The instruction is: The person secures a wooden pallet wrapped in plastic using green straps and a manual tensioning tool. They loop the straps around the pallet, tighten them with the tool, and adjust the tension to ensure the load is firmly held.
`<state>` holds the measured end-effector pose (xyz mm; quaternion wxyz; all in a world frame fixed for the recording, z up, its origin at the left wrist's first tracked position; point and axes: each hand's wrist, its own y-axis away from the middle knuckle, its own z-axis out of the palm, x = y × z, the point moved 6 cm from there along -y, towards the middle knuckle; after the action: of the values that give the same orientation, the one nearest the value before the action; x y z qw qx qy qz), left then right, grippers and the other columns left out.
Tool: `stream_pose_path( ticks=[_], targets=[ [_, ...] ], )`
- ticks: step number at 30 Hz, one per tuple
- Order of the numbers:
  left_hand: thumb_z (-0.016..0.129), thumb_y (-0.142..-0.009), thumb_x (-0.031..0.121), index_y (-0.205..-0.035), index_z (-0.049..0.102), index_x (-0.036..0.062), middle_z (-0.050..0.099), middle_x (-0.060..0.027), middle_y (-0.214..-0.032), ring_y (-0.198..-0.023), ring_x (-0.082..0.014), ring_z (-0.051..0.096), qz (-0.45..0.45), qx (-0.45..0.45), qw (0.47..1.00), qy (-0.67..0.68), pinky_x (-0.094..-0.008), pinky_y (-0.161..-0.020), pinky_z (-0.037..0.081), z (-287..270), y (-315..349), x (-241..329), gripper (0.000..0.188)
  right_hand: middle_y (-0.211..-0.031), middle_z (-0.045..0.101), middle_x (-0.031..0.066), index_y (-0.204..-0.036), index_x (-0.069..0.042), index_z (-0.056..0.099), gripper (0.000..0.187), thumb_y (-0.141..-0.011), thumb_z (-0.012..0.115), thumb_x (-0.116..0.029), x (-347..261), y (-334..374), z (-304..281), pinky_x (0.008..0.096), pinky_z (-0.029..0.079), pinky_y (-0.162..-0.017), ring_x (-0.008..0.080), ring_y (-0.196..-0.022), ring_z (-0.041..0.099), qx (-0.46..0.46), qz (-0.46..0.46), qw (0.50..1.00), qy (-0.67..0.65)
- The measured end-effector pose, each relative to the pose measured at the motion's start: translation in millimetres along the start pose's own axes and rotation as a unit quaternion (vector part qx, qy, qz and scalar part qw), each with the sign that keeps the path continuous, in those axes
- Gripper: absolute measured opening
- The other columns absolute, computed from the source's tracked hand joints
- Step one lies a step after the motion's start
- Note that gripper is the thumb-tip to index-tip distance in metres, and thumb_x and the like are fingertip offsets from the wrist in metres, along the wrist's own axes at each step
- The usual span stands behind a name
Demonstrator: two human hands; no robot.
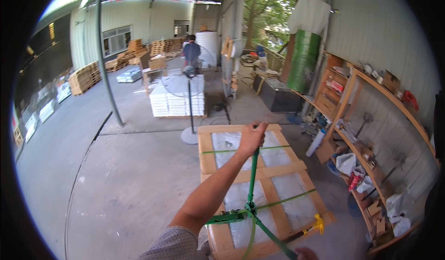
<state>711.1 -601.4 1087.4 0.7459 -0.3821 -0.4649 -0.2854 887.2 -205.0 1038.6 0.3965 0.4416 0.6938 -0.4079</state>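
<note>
A green hand strapping tool [251, 207] with two long handles sits on a wooden crate [273, 172] in front of me. My left hand [252, 138] reaches across and is closed around the top of its far handle. At the lower edge my right hand [306, 254], mostly cut off, is closed at the end of the near handle. Under the tool runs a green strap [287, 198] across the crate, its loose length hanging toward me. A second green strap [222, 151] crosses farther away. A hammer [318, 225] with a yellow head lies on the crate's right side.
On the right stands a wooden shelf [358, 72] full of bags and boxes. Beyond the crate are a standing fan [190, 102], a stack of white slabs [177, 100] and a person [191, 51]. A grey post [105, 61] rises at left; wooden pallets [83, 78] stand behind it.
</note>
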Motion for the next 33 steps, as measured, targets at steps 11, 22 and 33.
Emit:
stream_pose_path(
  ticks=[11, 22, 33],
  targets=[
    [0.060, -0.085, 0.030, -0.072, 0.048, 0.0073, 0.041, -0.0008, -0.049, -0.035, -0.0124, 0.040, -0.034, 0.103, 0.994, -0.012, -0.0283, -0.033, 0.035, -36.1, -50.6, -37.3, 0.028, -0.078, 0.064, 0.0015, -0.103, -0.005, 0.065, 0.025, -0.089, 0.059, -0.026, 277.7, 218.1, -3.8, 0.0266, 0.046, -0.064, 0.0092, -0.072, 0.056, -0.113, 0.378, 0.918, -0.046],
    [0.052, -0.088, 0.024, -0.062, 0.041, 0.0096, 0.037, -0.0026, -0.046, -0.035, -0.0151, 0.034, -0.046, 0.063, 0.989, 0.126, -0.0300, -0.034, 0.030, -55.3, 6.4, -1.6, 0.033, -0.051, 0.055, 0.0040, -0.069, -0.003, 0.062, 0.036, -0.075, 0.071, -0.038, 404.0, 274.3, 125.4, 0.0346, 0.039, -0.043, 0.0157, -0.044, 0.053, -0.089, 0.368, 0.925, 0.016],
    [0.053, -0.087, 0.018, -0.083, 0.057, 0.0017, 0.058, -0.0100, -0.073, -0.067, -0.0223, 0.056, 0.201, -0.455, 0.856, -0.141, -0.0368, -0.064, 0.044, 65.6, 326.3, 27.6, 0.017, -0.074, 0.065, 0.0183, -0.085, -0.001, 0.065, 0.039, -0.080, 0.061, -0.040, 282.0, 185.9, 111.9, 0.0421, 0.048, -0.060, 0.0337, -0.070, 0.062, -0.108, 0.306, 0.936, 0.136]
  ],
)
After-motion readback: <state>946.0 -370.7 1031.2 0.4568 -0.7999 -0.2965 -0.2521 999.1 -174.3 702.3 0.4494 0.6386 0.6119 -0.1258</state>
